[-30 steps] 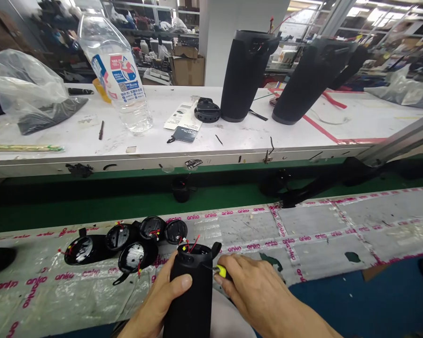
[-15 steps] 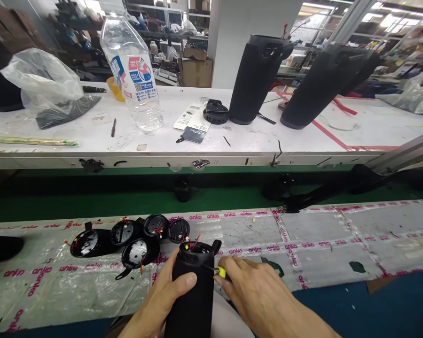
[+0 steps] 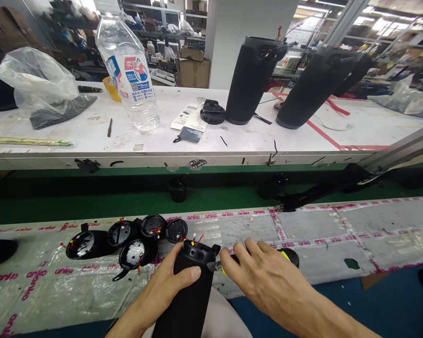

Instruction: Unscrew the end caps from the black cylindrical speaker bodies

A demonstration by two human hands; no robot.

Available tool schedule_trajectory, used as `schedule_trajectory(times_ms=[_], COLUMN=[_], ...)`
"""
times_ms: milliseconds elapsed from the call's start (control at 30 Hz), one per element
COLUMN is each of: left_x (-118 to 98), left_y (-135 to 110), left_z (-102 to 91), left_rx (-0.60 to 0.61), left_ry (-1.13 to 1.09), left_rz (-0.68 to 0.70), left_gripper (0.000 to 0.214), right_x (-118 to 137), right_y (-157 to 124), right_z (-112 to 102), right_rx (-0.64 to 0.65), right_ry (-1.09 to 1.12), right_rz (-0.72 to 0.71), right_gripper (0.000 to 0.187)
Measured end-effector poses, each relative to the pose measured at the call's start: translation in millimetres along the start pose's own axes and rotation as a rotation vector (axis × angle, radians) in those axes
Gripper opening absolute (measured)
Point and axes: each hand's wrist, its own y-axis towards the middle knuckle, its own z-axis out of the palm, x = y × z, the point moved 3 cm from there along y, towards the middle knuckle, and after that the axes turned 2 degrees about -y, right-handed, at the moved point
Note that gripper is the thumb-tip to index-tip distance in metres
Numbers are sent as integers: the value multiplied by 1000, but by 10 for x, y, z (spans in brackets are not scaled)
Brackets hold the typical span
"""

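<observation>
My left hand (image 3: 171, 286) is wrapped round a black cylindrical speaker (image 3: 185, 300), its thumb across the front. The speaker stands tilted near my lap, its open top showing red wires and small connectors. My right hand (image 3: 255, 270) is closed on a screwdriver (image 3: 289, 256) with a yellow and black handle, most of it hidden under the fingers. The tool's metal end meets the speaker's right side just below the top rim, beside a small strap loop. Whether the tip is under the edge or only against it, I cannot tell.
Several open black speaker bodies (image 3: 134, 253) with wires lie left on the plastic-covered surface (image 3: 74, 291). On the white bench (image 3: 127, 141) stand a water bottle (image 3: 130, 75), two tall speakers (image 3: 254, 80) (image 3: 313, 89), a black round part (image 3: 213, 111), a plastic bag (image 3: 38, 80) and cards (image 3: 190, 134).
My right hand has turned, bringing the screwdriver handle out to the right, with its end now showing behind the fingers. The speaker leans slightly more in my left hand.
</observation>
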Motion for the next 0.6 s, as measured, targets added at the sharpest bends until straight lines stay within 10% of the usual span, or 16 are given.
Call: schedule_trajectory(times_ms=[400, 600], left_x=[0, 158], left_y=[51, 157], left_z=[55, 240], left_rx=[198, 70], left_ry=[350, 546], left_rz=[57, 128], left_gripper=[96, 87], right_x=[62, 145], right_y=[-90, -429], right_z=[208, 541], right_rx=[-119, -321], right_ry=[297, 834], right_rz=[0, 570], right_gripper=[23, 25])
